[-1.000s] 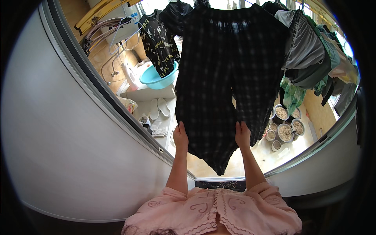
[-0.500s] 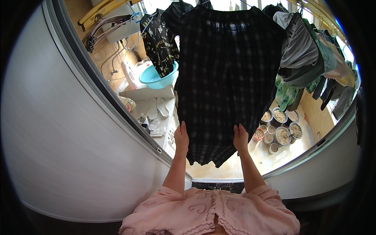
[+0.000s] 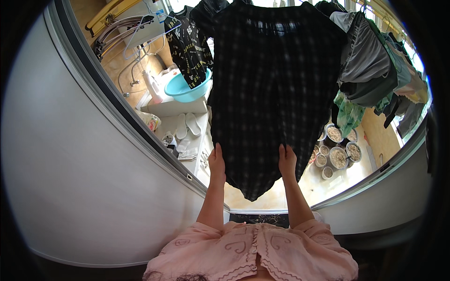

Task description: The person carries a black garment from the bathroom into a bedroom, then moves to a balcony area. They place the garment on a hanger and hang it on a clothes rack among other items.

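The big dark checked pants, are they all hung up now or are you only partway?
Mostly up: the dark checked pants hang by their top, beside a black printed shirt and grey and green clothes already on the line. In hand: the left hand and right hand hold the lower edges. Letting go is left. No unhung laundry shows.

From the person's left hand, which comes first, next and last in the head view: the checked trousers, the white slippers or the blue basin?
1. Checked trousers: the left hand touches their edge.
2. White slippers: on the floor, up-left of it.
3. Blue basin: higher in the picture, beyond the slippers.
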A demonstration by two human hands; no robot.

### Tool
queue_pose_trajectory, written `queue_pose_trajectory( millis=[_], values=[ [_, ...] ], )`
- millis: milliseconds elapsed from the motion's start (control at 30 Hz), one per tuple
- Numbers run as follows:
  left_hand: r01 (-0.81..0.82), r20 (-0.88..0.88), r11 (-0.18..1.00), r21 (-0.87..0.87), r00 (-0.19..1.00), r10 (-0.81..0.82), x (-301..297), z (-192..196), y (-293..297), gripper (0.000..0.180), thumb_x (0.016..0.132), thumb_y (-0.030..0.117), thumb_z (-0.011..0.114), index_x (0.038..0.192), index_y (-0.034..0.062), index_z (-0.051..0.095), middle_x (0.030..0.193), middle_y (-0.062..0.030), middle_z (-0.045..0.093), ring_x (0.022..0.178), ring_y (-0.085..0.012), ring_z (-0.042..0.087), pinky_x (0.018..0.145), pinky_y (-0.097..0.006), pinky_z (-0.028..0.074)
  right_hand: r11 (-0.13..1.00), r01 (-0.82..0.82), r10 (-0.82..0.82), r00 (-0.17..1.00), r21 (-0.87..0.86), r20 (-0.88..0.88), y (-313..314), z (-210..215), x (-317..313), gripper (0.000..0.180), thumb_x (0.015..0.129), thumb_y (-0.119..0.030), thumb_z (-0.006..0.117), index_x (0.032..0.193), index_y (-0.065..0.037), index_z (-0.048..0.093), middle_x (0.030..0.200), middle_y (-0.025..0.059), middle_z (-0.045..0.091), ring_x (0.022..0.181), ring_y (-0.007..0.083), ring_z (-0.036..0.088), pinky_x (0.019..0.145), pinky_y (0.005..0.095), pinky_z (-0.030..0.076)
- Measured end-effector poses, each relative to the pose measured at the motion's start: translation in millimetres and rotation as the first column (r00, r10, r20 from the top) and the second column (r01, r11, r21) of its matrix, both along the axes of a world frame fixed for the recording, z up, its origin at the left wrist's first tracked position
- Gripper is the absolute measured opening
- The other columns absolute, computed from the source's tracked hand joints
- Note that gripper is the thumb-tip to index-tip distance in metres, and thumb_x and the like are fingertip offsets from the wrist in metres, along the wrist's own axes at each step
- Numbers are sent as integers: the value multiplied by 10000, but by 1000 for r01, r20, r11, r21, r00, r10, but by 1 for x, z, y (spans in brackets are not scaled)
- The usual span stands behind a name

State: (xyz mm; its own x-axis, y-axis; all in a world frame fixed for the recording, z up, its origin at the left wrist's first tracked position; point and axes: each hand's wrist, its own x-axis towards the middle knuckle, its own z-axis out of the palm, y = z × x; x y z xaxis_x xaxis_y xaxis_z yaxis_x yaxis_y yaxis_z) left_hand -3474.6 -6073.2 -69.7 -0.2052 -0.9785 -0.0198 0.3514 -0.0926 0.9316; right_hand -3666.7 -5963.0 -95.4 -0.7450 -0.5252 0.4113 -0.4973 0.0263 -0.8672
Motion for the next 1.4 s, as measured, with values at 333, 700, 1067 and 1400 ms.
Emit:
queue_pose_trajectory(
  millis=[333,700,1067,1400],
  values=[
    [430,566,894,122,710,-419,32,-29,-8,374,803,302,675,1003,-9,623,858,-11,625,786,-72,554,712,-216,437,953,-296,265,915,61,305,14,-44,-16,361,851,-332,595,942,15,563,743,67,586,688,119,521,629,263,408],
    [242,254,961,-136,946,-202,12,-28,2,373,925,348,483,999,-6,574,788,9,562,758,-65,497,694,-226,405,841,-539,423,704,41,571,28,-87,-12,239,893,-243,558,991,-26,540,853,18,599,774,87,561,707,240,486],
    [84,463,881,-465,872,161,-33,-4,41,405,947,324,383,886,-45,536,761,-237,570,751,-390,565,652,-382,427,932,-359,361,932,48,-40,3,7,75,213,913,-172,482,795,5,476,580,156,441,525,161,409,489,311,343],
    [8,510,894,-449,824,249,-23,-7,18,419,943,324,404,858,-60,548,705,-218,563,677,-315,576,618,-368,421,998,-50,52,998,43,-29,-1,-10,25,209,904,-184,463,859,15,510,739,270,535,729,464,515,578,449,396]
  ],
)
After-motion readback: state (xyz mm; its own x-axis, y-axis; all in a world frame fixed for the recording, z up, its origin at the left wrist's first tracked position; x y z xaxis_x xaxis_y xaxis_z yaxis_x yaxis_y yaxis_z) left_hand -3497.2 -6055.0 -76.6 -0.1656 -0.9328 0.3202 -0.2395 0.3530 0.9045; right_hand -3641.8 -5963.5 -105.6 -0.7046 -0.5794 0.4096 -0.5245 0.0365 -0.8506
